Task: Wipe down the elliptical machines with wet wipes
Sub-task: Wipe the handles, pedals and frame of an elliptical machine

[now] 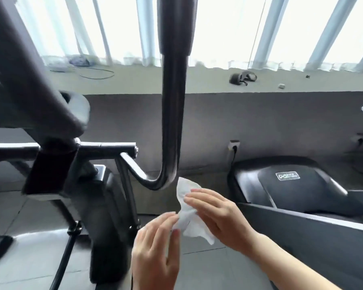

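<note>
Nearest the camera, low in the view, the left hand (155, 245) rises from the bottom edge with its fingers gently curved, its fingertips pinching the lower left edge of a white wet wipe (188, 212). The right hand (218, 216) comes in from the lower right on a bare forearm, and its thumb and fingers grip the same wipe from the right side. The wipe hangs crumpled between the two hands, held in the air. Its long axis runs roughly up and down, leaning slightly, with one loose corner pointing up toward the machine and another trailing down to the right.

Just above the wipe's upper tip, close to it though contact cannot be made out, sits the curved bend of a dark handlebar (172, 114) of the elliptical machine (57, 160). The bar climbs nearly straight up from that bend into a thicker grip at the top, and from the bend it turns left into the frame's horizontal crossbar and central column.

To the right lies a second machine (287, 181) with a dark moulded cover and a small logo. Behind both runs a grey wall (218, 118) with a power socket (234, 144), then a ledge (197, 80) holding a few small items, and bright windows (228, 28) beyond.
</note>
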